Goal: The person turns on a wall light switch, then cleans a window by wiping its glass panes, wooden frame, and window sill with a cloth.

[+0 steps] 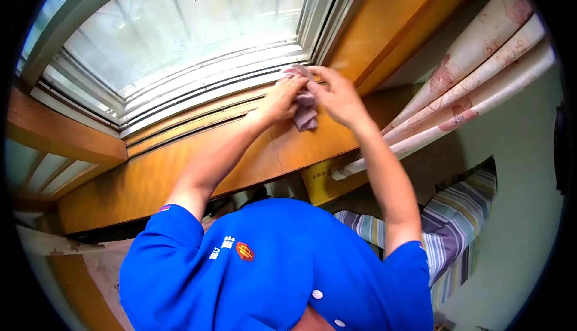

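Note:
A crumpled mauve cloth (pixel 305 118) is bunched at the right end of the window track, its lower part hanging over the wooden sill (pixel 240 156). My left hand (pixel 281 98) grips it from the left, fingers closed on the cloth. From the right, my right hand (pixel 338 95) pinches the cloth's upper part with its thumb and fingers. Both hands are close together beside the lower right corner of the white window frame (pixel 210 84).
Floral curtains (pixel 463 84) hang at the right, with a striped cushion (pixel 460 217) below. A yellow box (pixel 327 183) stands under the sill. Wooden panelling (pixel 396 18) borders the window's right side; a wooden frame (pixel 66 132) stands at left.

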Demonstrator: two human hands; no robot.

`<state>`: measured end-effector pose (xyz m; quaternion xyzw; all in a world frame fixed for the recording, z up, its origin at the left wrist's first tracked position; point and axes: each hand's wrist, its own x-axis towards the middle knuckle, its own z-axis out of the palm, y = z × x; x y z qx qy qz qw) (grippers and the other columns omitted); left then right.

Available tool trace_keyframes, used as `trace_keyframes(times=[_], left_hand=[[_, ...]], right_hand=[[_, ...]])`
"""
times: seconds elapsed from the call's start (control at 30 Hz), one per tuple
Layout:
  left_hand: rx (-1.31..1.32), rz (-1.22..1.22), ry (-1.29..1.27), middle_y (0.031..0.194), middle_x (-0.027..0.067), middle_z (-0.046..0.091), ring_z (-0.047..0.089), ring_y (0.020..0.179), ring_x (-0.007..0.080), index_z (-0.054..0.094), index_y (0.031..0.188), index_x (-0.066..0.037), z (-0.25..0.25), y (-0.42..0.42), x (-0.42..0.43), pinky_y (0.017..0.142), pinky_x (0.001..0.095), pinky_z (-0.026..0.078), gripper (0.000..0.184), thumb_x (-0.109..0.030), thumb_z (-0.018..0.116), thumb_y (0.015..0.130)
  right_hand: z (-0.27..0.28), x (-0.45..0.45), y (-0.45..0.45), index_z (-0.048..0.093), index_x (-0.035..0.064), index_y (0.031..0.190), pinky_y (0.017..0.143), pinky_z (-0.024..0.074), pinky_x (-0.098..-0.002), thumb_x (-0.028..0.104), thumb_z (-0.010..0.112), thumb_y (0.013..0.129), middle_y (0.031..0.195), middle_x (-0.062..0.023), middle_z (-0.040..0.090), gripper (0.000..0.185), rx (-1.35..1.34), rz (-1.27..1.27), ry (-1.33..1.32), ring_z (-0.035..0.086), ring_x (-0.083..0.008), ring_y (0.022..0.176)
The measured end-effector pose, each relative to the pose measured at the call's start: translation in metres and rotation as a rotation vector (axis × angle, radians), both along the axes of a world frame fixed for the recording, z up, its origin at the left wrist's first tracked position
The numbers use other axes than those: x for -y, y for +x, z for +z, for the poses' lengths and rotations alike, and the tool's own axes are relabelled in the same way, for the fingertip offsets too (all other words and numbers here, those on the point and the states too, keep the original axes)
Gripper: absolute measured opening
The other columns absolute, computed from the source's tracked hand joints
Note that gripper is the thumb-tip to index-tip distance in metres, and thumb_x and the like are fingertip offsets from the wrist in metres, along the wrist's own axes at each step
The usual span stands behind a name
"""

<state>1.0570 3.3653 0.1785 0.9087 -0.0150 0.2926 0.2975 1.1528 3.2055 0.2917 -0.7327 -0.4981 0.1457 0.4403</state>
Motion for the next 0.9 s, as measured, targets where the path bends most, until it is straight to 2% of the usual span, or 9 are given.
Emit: trace_keyframes(times=[0.07,0.1,0.23,0.37,0.4,0.57,0.63,0.77,0.9], left_hand=[[0.04,-0.077,-0.156,0.126,0.0237,0.059,0.052,0.121,0.0444,0.05,0.135,-0.003,-0.002,0.015,0.006,0.103,0.0497,0.043,0.063,-0.004,0.067,0.075],[0.019,-0.086,-0.219,0.128,0.0228,0.059,0.053,0.121,0.0433,0.049,0.135,-0.004,-0.003,0.016,0.008,0.104,0.0484,0.042,0.063,-0.004,0.068,0.075],[-0.098,-0.056,-0.334,0.133,0.0206,0.059,0.054,0.127,0.0365,0.047,0.139,-0.005,0.003,-0.015,-0.01,0.107,0.0423,0.044,0.072,-0.008,0.075,0.073],[-0.034,0.05,-0.302,0.125,0.0164,0.066,0.059,0.123,0.0307,0.062,0.127,-0.003,0.016,-0.064,-0.018,0.106,0.0377,0.046,0.049,-0.002,0.07,0.079],[-0.043,0.074,-0.383,0.122,0.014,0.068,0.063,0.119,0.0277,0.066,0.12,-0.003,0.027,-0.077,-0.014,0.104,0.0359,0.047,0.039,0.0,0.067,0.081],[-0.101,0.355,-0.38,0.112,0.0116,0.073,0.068,0.109,0.0233,0.071,0.112,-0.003,0.022,-0.132,-0.009,0.097,0.0337,0.05,0.027,-0.003,0.067,0.086],[-0.08,0.405,-0.454,0.111,0.0106,0.073,0.068,0.108,0.0202,0.071,0.114,-0.004,0.012,-0.153,-0.008,0.096,0.0325,0.051,0.027,-0.004,0.067,0.087],[-0.116,0.564,-0.479,0.11,0.0092,0.074,0.069,0.104,0.0177,0.07,0.116,-0.001,0.01,-0.184,0.01,0.094,0.0304,0.052,0.027,-0.003,0.066,0.089],[-0.004,0.683,-0.7,0.108,0.0085,0.075,0.069,0.104,0.0172,0.074,0.109,-0.004,0.006,-0.194,0.035,0.094,0.0317,0.053,0.022,-0.005,0.066,0.089]], right_hand=[[-0.022,-0.016,-0.002,0.057,0.0039,0.134,0.105,0.0452,-0.0358,0.008,0.061,0.09,0.132,-0.0168,0.059,0.045,0.121,0.002,-0.025,0.059,-0.0304,0.12],[-0.044,-0.022,-0.001,0.058,0.0072,0.135,0.105,0.0449,-0.0367,0.008,0.061,0.088,0.13,-0.0178,0.06,0.047,-0.014,-0.048,0.007,0.059,-0.0327,0.119],[-0.099,-0.02,0.006,0.061,0.006,0.131,0.102,0.0464,-0.0414,0.005,0.059,0.086,0.129,-0.0209,0.06,0.045,0.328,-0.142,-0.037,0.059,-0.0371,0.117],[-0.081,-0.02,0.023,0.062,0.0032,0.124,0.099,0.0477,-0.0457,0.002,0.057,0.087,0.124,-0.0236,0.059,0.038,0.558,-0.279,-0.193,0.057,-0.0425,0.113],[-0.083,-0.026,0.025,0.061,0.0023,0.126,0.102,0.0459,-0.0456,0.002,0.055,0.089,0.126,-0.0262,0.058,0.038,0.7,-0.34,0.08,0.053,-0.0441,0.119],[-0.113,-0.042,0.018,0.054,0.0059,0.14,0.115,0.0293,-0.0543,0.046,0.058,0.093,0.147,-0.0244,0.047,0.061,0.576,-0.262,-0.174,0.039,-0.0453,0.137],[-0.151,-0.048,0.015,0.054,0.0047,0.14,0.116,0.0222,-0.0578,0.049,0.057,0.094,0.148,-0.0244,0.046,0.064,0.687,-0.334,-0.277,0.037,-0.0436,0.139],[-0.144,-0.061,-0.006,0.054,0.0021,0.139,0.12,0.0155,-0.0564,0.05,0.057,0.094,0.15,-0.0267,0.044,0.066,0.613,-0.334,-0.292,0.032,-0.0425,0.143],[-0.132,-0.07,-0.057,0.055,0.0043,0.14,0.12,0.0151,-0.058,0.049,0.06,0.09,0.151,-0.0258,0.044,0.067,0.602,-0.01,-0.247,0.034,-0.0405,0.144]])
